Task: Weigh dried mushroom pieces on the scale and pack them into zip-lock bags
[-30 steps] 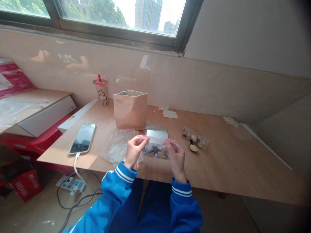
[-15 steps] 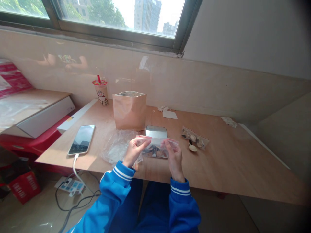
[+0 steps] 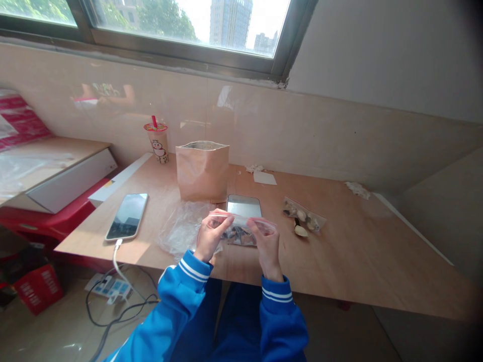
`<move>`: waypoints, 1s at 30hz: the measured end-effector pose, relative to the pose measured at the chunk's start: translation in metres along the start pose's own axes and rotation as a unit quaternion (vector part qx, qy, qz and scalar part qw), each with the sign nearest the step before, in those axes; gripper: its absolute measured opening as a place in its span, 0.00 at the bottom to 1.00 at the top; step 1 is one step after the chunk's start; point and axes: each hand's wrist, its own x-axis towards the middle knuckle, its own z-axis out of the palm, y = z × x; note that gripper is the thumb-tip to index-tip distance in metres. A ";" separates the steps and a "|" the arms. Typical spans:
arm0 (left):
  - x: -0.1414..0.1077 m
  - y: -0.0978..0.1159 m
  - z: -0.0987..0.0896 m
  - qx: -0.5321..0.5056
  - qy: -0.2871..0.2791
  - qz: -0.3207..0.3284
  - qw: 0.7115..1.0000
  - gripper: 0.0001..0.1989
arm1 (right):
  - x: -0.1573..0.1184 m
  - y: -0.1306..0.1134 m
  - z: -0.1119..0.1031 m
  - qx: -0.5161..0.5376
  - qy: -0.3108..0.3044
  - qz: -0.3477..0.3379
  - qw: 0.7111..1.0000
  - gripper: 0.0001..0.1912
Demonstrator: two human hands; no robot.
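Between my hands is a clear zip-lock bag (image 3: 241,235) with a reddish zip strip and small dark and tan pieces inside. My left hand (image 3: 210,234) pinches the strip on the left side. My right hand (image 3: 266,246) pinches it nearer the middle, thumb and fingers pressed together. Behind the bag lies a flat silver-topped device (image 3: 244,206), partly covered by it. A second small clear bag (image 3: 304,213) with pale and dark pieces lies to the right, with a loose pale piece (image 3: 301,231) at its edge.
Crumpled clear plastic (image 3: 179,229) lies left of my hands. A brown paper pouch (image 3: 203,173) stands open behind it. Farther left are a drink cup (image 3: 158,146) and a phone (image 3: 127,216) on a white cable (image 3: 117,259). A white paper piece (image 3: 264,178) lies near the wall.
My right hand has slid left along the zip strip, closer to my left hand. The bag remains held in both hands.
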 end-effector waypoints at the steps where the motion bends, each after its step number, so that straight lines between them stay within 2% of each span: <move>1: 0.000 0.000 0.000 0.002 0.000 0.000 1.000 0.11 | 0.000 -0.001 -0.001 -0.007 -0.001 -0.003 1.000 0.12; 4: 0.000 0.001 -0.003 0.003 -0.008 0.005 1.000 0.11 | -0.003 -0.011 -0.007 -0.046 -0.028 -0.019 0.998 0.12; 7: 0.002 0.004 -0.007 -0.008 -0.008 0.011 1.000 0.11 | -0.007 -0.030 -0.013 -0.140 -0.004 -0.096 0.985 0.16; 9: 0.004 0.006 -0.008 -0.008 -0.021 0.017 1.000 0.11 | -0.009 -0.044 -0.012 -0.254 0.015 -0.177 0.951 0.17; 11: 0.006 0.007 -0.008 0.000 -0.047 0.030 0.998 0.10 | -0.009 -0.053 -0.006 -0.357 -0.018 -0.241 0.902 0.12; 13: 0.007 0.007 -0.008 0.003 -0.073 0.046 0.996 0.10 | -0.008 -0.056 0.001 -0.406 -0.072 -0.277 0.868 0.07; 15: 0.008 0.006 -0.009 0.000 -0.093 0.059 0.994 0.11 | -0.005 -0.054 0.007 -0.420 -0.101 -0.296 0.852 0.07; 18: 0.009 0.003 -0.011 -0.006 -0.119 0.065 0.991 0.14 | -0.002 -0.049 0.010 -0.420 -0.111 -0.309 0.846 0.12; 21: 0.009 -0.001 -0.013 0.010 -0.137 0.070 0.988 0.13 | -0.001 -0.047 0.010 -0.420 -0.108 -0.310 0.846 0.12; 24: 0.006 -0.001 -0.011 0.066 -0.122 0.109 0.984 0.11 | -0.001 -0.047 0.011 -0.439 -0.103 -0.312 0.836 0.10; 27: 0.002 0.003 -0.007 0.119 -0.084 0.150 0.978 0.10 | -0.001 -0.048 0.014 -0.442 -0.068 -0.335 0.829 0.12; 30: 0.000 0.009 -0.006 0.111 -0.093 0.132 0.981 0.10 | 0.000 -0.047 0.015 -0.443 -0.021 -0.353 0.823 0.13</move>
